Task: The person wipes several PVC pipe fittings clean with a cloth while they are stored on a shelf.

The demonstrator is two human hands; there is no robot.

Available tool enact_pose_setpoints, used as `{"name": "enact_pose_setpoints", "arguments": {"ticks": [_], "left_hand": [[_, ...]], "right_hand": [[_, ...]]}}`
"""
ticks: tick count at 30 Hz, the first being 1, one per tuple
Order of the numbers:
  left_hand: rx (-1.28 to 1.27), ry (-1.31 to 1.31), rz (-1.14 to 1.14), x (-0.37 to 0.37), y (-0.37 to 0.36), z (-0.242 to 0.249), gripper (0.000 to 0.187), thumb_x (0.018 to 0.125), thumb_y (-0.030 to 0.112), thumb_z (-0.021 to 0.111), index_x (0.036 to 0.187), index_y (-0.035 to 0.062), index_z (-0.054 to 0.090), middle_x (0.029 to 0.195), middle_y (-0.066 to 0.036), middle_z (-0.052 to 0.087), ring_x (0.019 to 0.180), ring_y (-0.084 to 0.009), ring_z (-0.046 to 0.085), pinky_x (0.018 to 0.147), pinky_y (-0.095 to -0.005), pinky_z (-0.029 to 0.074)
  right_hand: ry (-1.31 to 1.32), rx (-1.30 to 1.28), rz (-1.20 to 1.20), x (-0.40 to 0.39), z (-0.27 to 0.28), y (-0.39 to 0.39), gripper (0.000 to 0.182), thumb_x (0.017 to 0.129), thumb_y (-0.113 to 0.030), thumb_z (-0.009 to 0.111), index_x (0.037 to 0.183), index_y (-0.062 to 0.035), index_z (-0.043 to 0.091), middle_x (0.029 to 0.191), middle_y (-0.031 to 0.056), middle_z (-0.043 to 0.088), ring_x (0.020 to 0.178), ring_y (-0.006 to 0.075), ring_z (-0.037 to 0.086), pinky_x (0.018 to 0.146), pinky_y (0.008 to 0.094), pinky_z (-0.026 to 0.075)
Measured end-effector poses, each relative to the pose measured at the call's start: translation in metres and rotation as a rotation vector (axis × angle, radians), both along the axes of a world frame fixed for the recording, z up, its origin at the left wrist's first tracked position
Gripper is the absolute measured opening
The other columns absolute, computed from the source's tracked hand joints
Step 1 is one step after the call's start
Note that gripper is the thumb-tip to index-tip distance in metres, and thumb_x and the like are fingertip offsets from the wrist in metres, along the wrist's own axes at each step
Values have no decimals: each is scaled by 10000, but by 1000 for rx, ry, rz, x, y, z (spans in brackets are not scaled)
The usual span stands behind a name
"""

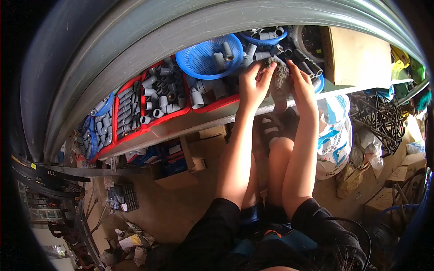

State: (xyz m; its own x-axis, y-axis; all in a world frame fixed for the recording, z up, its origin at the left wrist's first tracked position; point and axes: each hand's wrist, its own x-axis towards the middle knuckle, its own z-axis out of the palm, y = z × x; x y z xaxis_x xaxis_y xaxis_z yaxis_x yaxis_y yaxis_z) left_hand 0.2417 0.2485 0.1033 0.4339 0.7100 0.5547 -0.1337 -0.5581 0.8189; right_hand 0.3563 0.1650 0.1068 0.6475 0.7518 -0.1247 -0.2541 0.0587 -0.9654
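My left hand [256, 84] and my right hand [303, 84] are raised side by side at the shelf's front edge. Between them is a dark, fuzzy grey-green cloth or scouring pad [280, 71], pinched by the fingers of both. Under the pad hangs something brownish [279, 99] that I cannot make out. Just left of my hands, a blue perforated basket [194, 56] holds a few grey pipe fittings [219, 61]. More grey fittings [261, 56] lie right behind my fingers.
Red trays [169, 114] of grey fittings line the shelf on the left. A cardboard box [359, 56] stands at the right. Large grey pipes [149, 54] arch overhead. Below are a white printed sack [334, 140], open cartons [181, 174] and tangled black rods [377, 119].
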Motion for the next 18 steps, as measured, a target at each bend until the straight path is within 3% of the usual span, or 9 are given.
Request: {"name": "enact_pose_setpoints", "arguments": {"ticks": [2,3,6,7,10,12,14,17,18], "left_hand": [[49,-133,-39,6,-2,1,294,815,164,714,1030,-10,616,863,-84,644,776,-113,612,675,-243,482],[94,-137,-31,5,-10,11,318,824,183,715,1048,-16,609,908,-58,651,845,-91,594,754,-229,473],[11,-109,-76,6,-8,5,343,809,183,731,1049,-25,603,911,-58,654,843,-96,598,756,-237,478],[54,-96,-17,5,-7,4,303,833,196,708,1015,-26,610,842,-43,646,754,-79,578,682,-226,468],[-32,-44,86,5,-2,-2,238,857,208,670,961,-3,633,711,-80,642,607,-97,578,553,-254,443],[-40,-113,151,6,0,-5,232,902,226,612,906,-5,635,651,-85,620,569,-90,559,521,-257,422],[0,-106,153,4,3,-5,213,894,192,624,947,-14,625,717,-93,640,627,-103,589,573,-255,458],[-69,-248,-7,14,5,-14,248,861,158,665,1018,-22,595,833,-99,652,720,-124,613,647,-258,487],[-59,-198,-44,11,1,-12,346,816,151,717,1075,-18,561,917,-99,643,784,-132,612,692,-260,495]], "right_hand": [[-4,61,-73,-5,-3,4,454,895,-418,567,1059,-1,645,875,18,611,806,80,519,753,215,405],[-7,93,-109,-8,-3,6,455,897,-415,564,1077,-4,641,901,26,624,827,85,533,775,218,413],[-72,66,-91,-8,3,1,460,905,-416,554,1105,-9,631,957,38,638,895,92,550,835,223,414],[-79,103,-75,-8,6,0,467,901,-440,558,1053,-5,641,886,19,611,831,83,522,781,217,409],[-78,24,0,-4,11,-1,412,934,-339,544,1226,-50,578,1060,10,605,892,59,517,807,189,396],[-161,36,51,-8,13,-6,379,910,-373,581,1080,-37,626,867,-32,544,770,39,443,677,175,343],[-197,61,89,-11,13,-6,399,912,-404,568,928,-13,644,749,-40,502,699,44,410,617,186,307],[-109,42,45,-12,17,-9,345,913,-349,574,1021,-30,647,843,1,580,783,71,492,724,197,382],[-50,74,17,-12,15,-8,340,913,-340,574,1041,-33,646,870,12,602,809,78,515,752,201,398]]}}
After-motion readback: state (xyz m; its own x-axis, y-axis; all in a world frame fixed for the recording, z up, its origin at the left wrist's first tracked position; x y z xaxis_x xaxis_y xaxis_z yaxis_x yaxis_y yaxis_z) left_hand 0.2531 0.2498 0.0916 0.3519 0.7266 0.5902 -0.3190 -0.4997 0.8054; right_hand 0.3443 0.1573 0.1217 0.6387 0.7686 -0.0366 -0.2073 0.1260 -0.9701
